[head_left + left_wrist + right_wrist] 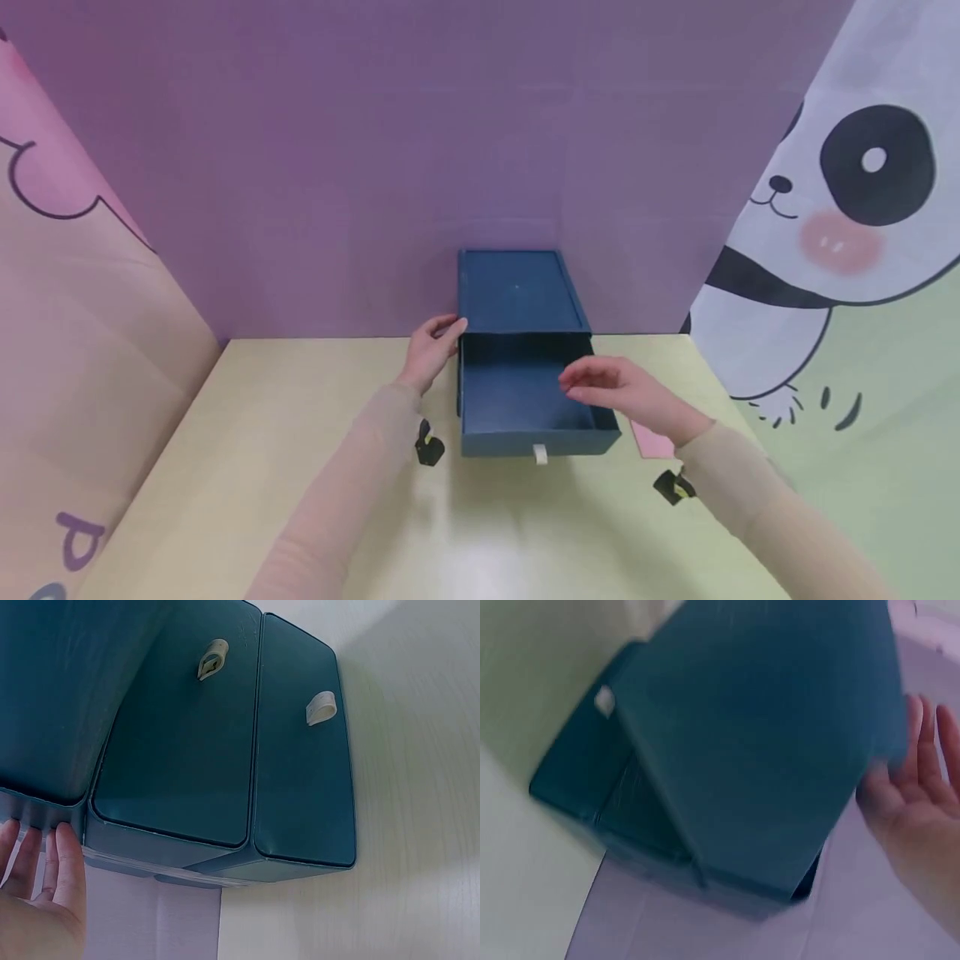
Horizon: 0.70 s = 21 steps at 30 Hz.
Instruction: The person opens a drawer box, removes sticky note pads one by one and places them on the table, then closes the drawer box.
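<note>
"What does the left wrist view add about the left hand (431,354)?"

"Its fingers (70,862), nearly straight, touching the side wall of the drawer cabinet (517,287). It also shows the closed middle drawer (180,742) and bottom drawer (304,772), each with a pale pull loop (322,709); the head view looks into the pulled-out top drawer (517,396) instead."

"So that grip is spread?"

"Yes, extended rather than curled, by the cabinet's upper front corner, on the left."

"And the right hand (633,396)?"

"Loosely bent, thumb apart from the fingers, holding nothing. In the head view it overlaps the top drawer's right side; the right wrist view is blurred, so I can't tell whether it touches."

"Further out?"

"A white tab (541,455) on the top drawer's front, and a pink sheet (651,442) on the counter (247,433) just to the right, partly hidden by the right arm."
</note>
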### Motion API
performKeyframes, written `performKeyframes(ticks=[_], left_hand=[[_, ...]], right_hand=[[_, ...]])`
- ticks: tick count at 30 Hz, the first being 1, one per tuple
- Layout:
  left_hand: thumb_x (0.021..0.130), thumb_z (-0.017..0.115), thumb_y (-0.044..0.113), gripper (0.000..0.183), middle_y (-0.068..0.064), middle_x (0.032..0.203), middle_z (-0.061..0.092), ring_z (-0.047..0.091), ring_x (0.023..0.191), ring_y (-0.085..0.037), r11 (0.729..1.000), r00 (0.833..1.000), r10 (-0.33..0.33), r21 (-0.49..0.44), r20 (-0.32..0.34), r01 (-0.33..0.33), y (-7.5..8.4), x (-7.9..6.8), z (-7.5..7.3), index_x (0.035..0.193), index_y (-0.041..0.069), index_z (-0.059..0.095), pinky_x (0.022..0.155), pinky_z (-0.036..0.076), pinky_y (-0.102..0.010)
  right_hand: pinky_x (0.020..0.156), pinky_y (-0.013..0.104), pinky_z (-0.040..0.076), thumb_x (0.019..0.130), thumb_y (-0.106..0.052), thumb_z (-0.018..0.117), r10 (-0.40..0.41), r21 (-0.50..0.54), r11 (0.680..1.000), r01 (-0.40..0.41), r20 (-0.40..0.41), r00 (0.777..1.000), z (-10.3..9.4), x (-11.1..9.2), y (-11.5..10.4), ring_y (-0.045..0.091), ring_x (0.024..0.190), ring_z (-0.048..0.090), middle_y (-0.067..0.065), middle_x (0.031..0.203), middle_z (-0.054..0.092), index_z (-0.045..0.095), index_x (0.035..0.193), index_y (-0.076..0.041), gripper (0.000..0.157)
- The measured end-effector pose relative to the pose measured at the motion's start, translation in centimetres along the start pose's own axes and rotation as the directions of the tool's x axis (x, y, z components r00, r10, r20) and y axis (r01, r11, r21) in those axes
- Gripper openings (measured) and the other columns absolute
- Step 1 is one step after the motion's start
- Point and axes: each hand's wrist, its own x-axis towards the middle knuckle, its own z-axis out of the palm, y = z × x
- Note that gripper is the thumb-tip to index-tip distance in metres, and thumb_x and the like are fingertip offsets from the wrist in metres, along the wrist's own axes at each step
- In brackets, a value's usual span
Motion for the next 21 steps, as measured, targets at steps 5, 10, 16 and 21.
performKeyframes(ticks=[5, 10, 16, 21], left_hand=[[0.093, 0.06, 0.032, 0.047, -0.012, 0.133, 0.054, 0.053, 0.122, -0.025, 1.0, 1.0, -0.01, 0.001, 0.002, 0.01, -0.1, -0.3, 0.0, 0.13, 0.005, 0.053, 0.099, 0.047, -0.039], [0.092, 0.06, 0.035, 0.047, -0.011, 0.133, 0.054, 0.053, 0.122, -0.024, 1.0, 1.0, -0.014, 0.016, -0.002, 0.014, -0.1, -0.4, 0.1, 0.13, 0.007, 0.054, 0.099, 0.046, -0.038], [0.093, 0.06, 0.034, 0.047, -0.011, 0.133, 0.054, 0.053, 0.121, -0.025, 1.0, 1.0, -0.007, 0.008, -0.003, 0.007, 0.1, -0.1, 0.2, 0.13, 0.006, 0.054, 0.099, 0.047, -0.039], [0.092, 0.06, 0.035, 0.048, -0.011, 0.133, 0.054, 0.053, 0.121, -0.024, 1.0, 1.0, -0.003, 0.002, -0.006, 0.003, 0.2, 0.0, 0.4, 0.13, 0.007, 0.054, 0.099, 0.047, -0.038]], right_hand=[[0.09, 0.024, 0.05, 0.095, -0.012, 0.055, -0.106, 0.086, 0.993, 0.086, 0.264, 0.959, 2.5, -0.8, -0.9, 0.018, 0.103, 0.062, 0.034, 0.116, 0.055, 0.052, 0.12, 0.013, 0.036], [0.091, 0.025, 0.05, 0.096, -0.013, 0.054, -0.109, 0.08, 0.993, 0.084, 0.4, 0.91, 3.8, -1.5, -1.3, 0.014, 0.101, 0.062, 0.026, 0.112, 0.061, 0.055, 0.118, 0.009, 0.031], [0.089, 0.03, 0.052, 0.096, -0.011, 0.053, -0.121, 0.064, 0.993, 0.103, 0.503, 0.856, 4.5, -1.7, -0.8, 0.009, 0.094, 0.062, 0.026, 0.104, 0.062, 0.059, 0.115, 0.006, 0.026], [0.086, 0.025, 0.051, 0.095, -0.016, 0.055, -0.006, -0.061, 0.997, 0.045, 0.528, 0.849, 5.3, -1.6, 0.0, 0.003, 0.09, 0.061, 0.015, 0.102, 0.067, 0.063, 0.113, 0.002, 0.026]])
